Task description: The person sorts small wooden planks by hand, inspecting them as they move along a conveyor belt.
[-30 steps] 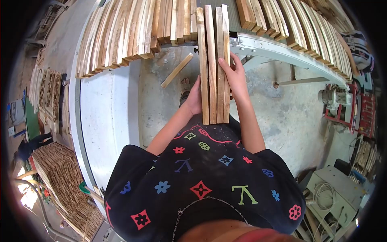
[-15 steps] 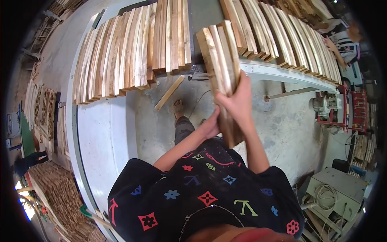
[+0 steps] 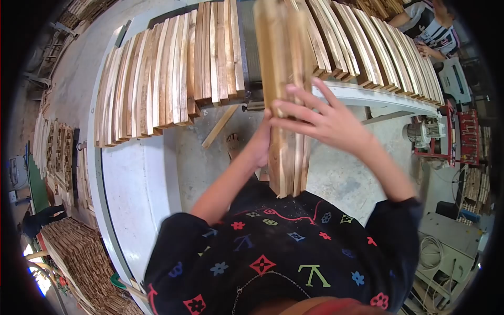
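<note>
A small bundle of wooden strips [image 3: 286, 63] stands lengthwise before my chest, its upper end blurred by motion. My left hand [image 3: 260, 140] grips it from the left side, with most of the fingers hidden behind the wood. Spread across the bundle's near face are the fingers of my right hand [image 3: 323, 118], touching the strips without wrapping round them. To the left, a row of wooden strips [image 3: 157, 79] lies side by side on the white-edged machine table. Another row of strips [image 3: 378, 52] lies on the right.
A loose wooden strip [image 3: 219, 126] slants below the table edge. A red-framed machine with a motor [image 3: 425, 131] stands at right, above a grey box with coiled cable [image 3: 441, 247]. Stacked wood [image 3: 79, 257] fills the lower left. Another person [image 3: 430, 29] is at the far right.
The bundle has turned more upright. My right hand has loosened from its side, and its fingers now spread over the face. My left hand has moved up along the left side.
</note>
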Demonstrator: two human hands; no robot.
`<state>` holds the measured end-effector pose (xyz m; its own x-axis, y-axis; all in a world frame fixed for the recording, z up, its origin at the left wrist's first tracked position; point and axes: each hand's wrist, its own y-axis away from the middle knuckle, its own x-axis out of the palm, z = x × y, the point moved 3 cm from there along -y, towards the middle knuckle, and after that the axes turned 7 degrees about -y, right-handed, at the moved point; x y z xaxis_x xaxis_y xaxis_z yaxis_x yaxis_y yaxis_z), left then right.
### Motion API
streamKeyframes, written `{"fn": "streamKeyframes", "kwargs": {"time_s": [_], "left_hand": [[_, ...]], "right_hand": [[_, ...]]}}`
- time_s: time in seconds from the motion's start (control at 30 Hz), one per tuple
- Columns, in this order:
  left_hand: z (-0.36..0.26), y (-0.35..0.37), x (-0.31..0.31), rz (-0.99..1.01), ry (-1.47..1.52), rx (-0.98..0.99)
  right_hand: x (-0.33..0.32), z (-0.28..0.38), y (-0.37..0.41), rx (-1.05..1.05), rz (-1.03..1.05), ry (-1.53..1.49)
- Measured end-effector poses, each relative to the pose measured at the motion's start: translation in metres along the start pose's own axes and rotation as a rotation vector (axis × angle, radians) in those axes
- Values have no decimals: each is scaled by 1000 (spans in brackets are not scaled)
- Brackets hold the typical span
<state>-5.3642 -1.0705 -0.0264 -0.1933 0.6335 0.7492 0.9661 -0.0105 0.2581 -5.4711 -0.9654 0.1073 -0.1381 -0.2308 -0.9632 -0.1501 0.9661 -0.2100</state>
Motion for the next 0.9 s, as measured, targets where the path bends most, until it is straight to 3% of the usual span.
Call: {"fn": "streamKeyframes", "kwargs": {"time_s": [0.03,0.1,0.2,0.3,0.37,0.4,0.5,0.67,0.77,0.8,0.83,0.9], "left_hand": [[15,-2,-16,-7,2,-6],[48,-7,-34,-31,52,-4],[81,1,-49,-152,177,-77],[95,9,-60,-81,257,-56],[91,18,-56,-141,264,-99],[89,22,-52,26,312,-72],[90,50,-34,-270,176,-138],[75,54,-35,22,313,-87],[22,55,1,140,272,58],[2,56,13,98,229,69],[-12,51,12,387,438,151],[-43,56,35,-75,50,210]], "right_hand": [[19,9,14,164,-55,-79],[66,26,44,672,-404,-568],[116,66,49,1134,-605,-1711],[145,73,47,1267,-556,-1682],[149,71,45,1286,-584,-1660],[145,67,45,1294,-568,-1677],[148,64,39,1265,-619,-1659],[148,40,25,1198,-634,-1569],[112,12,10,1088,-612,-1708],[83,10,3,1047,-617,-1678],[73,7,0,1031,-620,-1729],[59,1,-3,998,-630,-1829]]}}
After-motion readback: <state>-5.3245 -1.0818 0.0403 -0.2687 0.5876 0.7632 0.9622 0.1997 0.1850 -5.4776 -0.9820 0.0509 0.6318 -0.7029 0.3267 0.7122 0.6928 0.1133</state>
